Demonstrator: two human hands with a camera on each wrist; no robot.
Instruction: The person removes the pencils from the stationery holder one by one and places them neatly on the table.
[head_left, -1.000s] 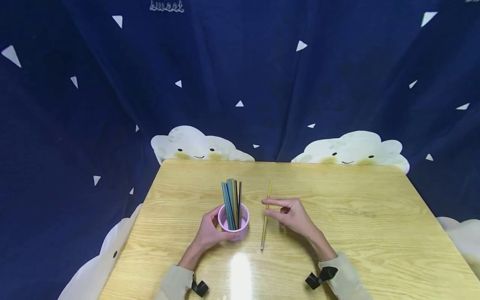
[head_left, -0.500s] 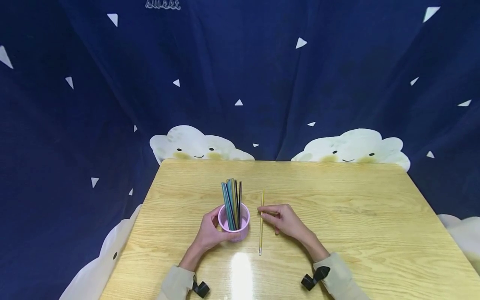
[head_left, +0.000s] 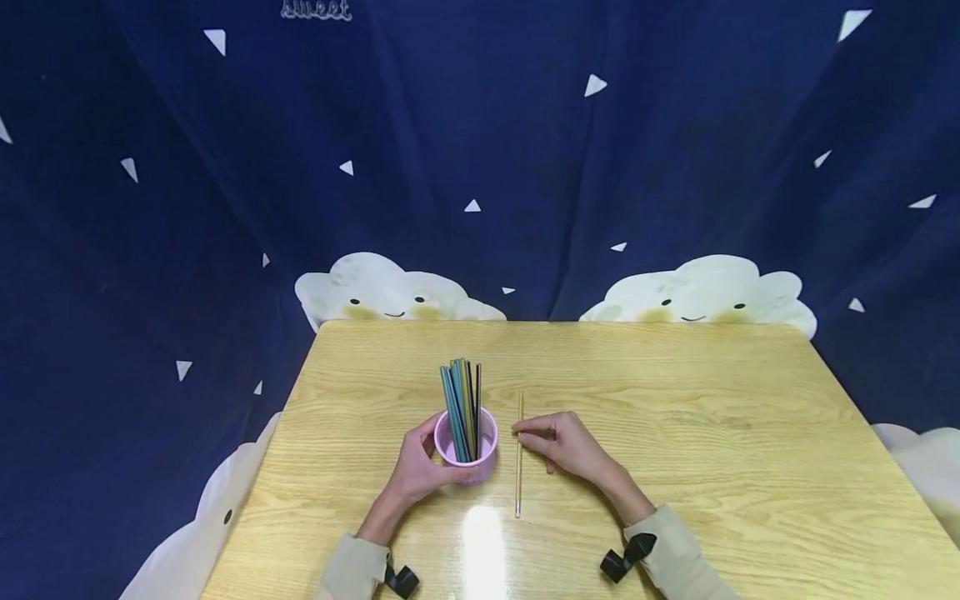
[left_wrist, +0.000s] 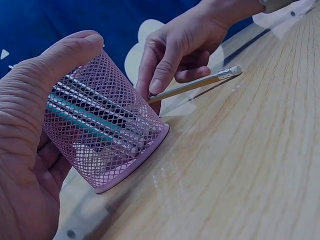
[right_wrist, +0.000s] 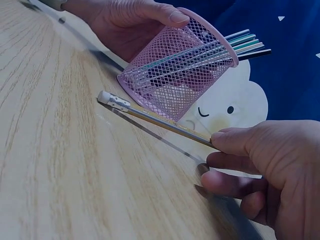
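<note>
My left hand (head_left: 420,467) grips a pink mesh pen cup (right_wrist: 185,65) from its left side, the thumb across the front near the rim. The cup stands upright on the table, with several thin teal, yellow and dark pencils (head_left: 463,408) leaning in it. To the right of the cup, my right hand (head_left: 573,446) pinches a yellow pencil (head_left: 519,479) between thumb and forefinger. Its white eraser end points toward me, right at the tabletop in the right wrist view. The shaft is slightly raised near the fingers and lies roughly parallel to the table's depth.
The light wooden table (head_left: 720,417) ends at a dark blue curtain (head_left: 480,125) printed with white clouds and triangles. A bright glare spot shows on the wood in front of the cup. Each wrist wears a small black camera (head_left: 628,557).
My right hand has moved left and slightly toward me with the pencil, bringing it nearer the cup. The pencil has turned from a slant to nearly straight. The left hand keeps its grip on the cup.
</note>
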